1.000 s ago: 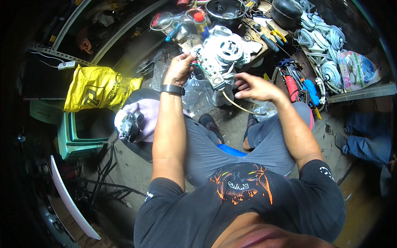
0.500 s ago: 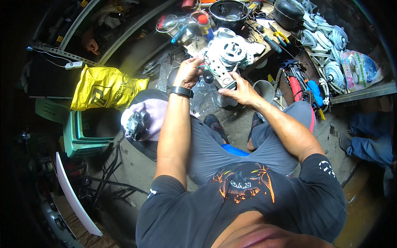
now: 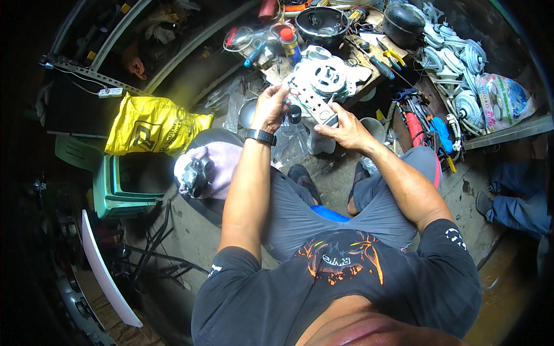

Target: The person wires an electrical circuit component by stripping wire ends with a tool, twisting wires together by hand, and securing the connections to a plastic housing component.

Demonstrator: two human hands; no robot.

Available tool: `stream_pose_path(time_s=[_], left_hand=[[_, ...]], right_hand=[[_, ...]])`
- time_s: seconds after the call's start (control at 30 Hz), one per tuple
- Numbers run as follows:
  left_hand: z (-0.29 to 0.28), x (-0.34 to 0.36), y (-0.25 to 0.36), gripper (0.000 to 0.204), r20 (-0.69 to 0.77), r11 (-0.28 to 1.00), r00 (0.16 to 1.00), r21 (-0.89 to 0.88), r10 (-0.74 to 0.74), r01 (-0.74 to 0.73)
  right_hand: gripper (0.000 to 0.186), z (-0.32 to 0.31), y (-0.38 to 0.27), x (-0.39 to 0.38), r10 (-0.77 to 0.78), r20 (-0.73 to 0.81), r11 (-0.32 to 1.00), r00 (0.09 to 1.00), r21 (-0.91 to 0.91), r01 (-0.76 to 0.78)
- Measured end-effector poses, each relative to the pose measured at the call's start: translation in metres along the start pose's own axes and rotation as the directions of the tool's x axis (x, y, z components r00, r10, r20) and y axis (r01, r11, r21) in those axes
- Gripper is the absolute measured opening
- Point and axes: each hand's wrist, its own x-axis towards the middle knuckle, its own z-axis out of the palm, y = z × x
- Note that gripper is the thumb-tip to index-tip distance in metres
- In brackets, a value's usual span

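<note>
My right hand (image 3: 349,130) grips the near end of a white power strip (image 3: 311,102), thumb along its side, with a row of sockets facing up. At the strip's left, my left hand (image 3: 270,107) has its fingers pinched together; what lies between them is too small to make out. A bit of thin green wire shows by those fingers. A black round piece (image 3: 294,113) hangs between my left hand and the strip. Just beyond the strip lies a white round slotted housing (image 3: 327,76), partly covered by it.
The cluttered bench holds a red-capped spray can (image 3: 289,45), a black bowl (image 3: 321,26), screwdrivers and yellow-handled pliers (image 3: 395,57). White motor-like parts (image 3: 453,55) pile up at right. A yellow bag (image 3: 156,127) and green stool (image 3: 115,184) stand left. Another person's legs (image 3: 519,196) show at right.
The view has shifted slightly. The power strip has turned a little and its sockets show more clearly. Less of the green wire is visible by my left fingers. Both hands keep their grip.
</note>
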Motion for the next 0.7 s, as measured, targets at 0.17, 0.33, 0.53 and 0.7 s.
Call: stream_pose_path(time_s=[0.17,0.33,0.53,0.7], left_hand=[[0.006,-0.001,-0.008,0.03,-0.094,0.992,0.993,0.105,0.078,-0.068],[0.016,-0.006,-0.008,0.031,-0.147,0.965,0.975,0.227,0.168,-0.132],[0.021,-0.015,-0.006,0.021,-0.106,0.924,0.963,0.323,0.249,-0.203],[0.018,-0.015,-0.003,0.022,-0.095,0.929,0.965,0.307,0.245,-0.205]], right_hand=[[0.072,-0.006,-0.004,0.0,0.033,-0.023,0.999,0.999,-0.036,-0.034],[0.082,-0.009,-0.005,0.0,0.087,0.01,0.996,0.996,-0.008,-0.087],[0.083,-0.01,-0.001,0.001,0.102,0.033,0.995,0.994,-0.001,-0.102],[0.082,-0.01,-0.003,0.001,0.08,0.043,0.997,0.996,-0.013,-0.08]])
